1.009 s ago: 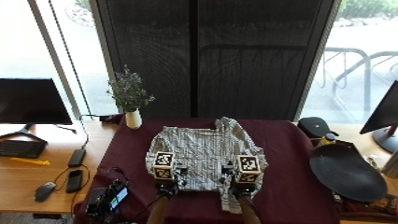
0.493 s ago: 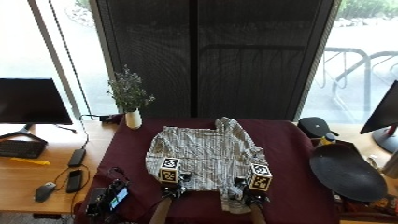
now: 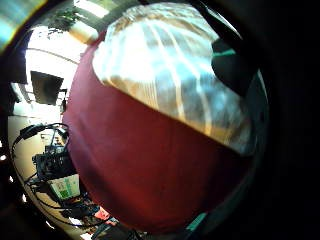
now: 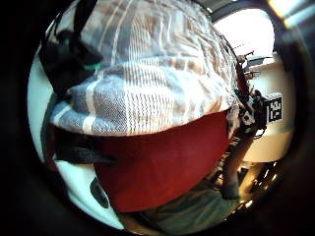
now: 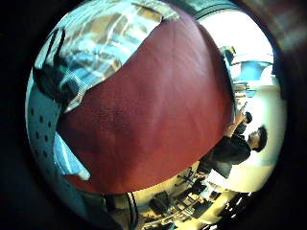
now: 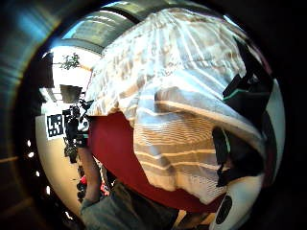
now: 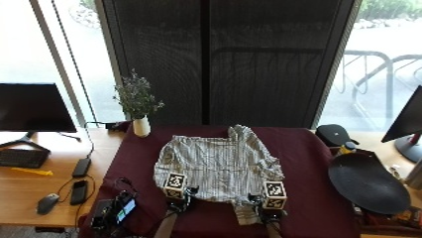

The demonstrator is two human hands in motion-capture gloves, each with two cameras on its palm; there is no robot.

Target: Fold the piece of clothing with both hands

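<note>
A white and grey striped shirt (image 7: 217, 166) lies spread on the maroon table (image 7: 310, 158), collar away from me. My left hand (image 7: 179, 194) is at its near left hem and my right hand (image 7: 264, 204) at its near right hem. In the left thumb side palm view, black fingers (image 4: 69, 59) curl over the striped cloth (image 4: 157, 73) with the thumb below its edge. The right thumb side palm view shows fingers (image 6: 247, 93) pinching the hem (image 6: 182, 143) the same way. The little finger side views show shirt (image 3: 165, 75) and tablecloth (image 5: 144, 120).
A vase of flowers (image 7: 140, 124) stands at the table's far left corner. A black round object (image 7: 366, 183) lies at the right edge, a camera device (image 7: 115, 210) at the near left corner. A monitor (image 7: 33, 106), phone and mouse sit on the wooden desk at left.
Both hands have slid back from the shirt's lower part to its near hem and moved a little apart. The hem now sits between their fingers.
</note>
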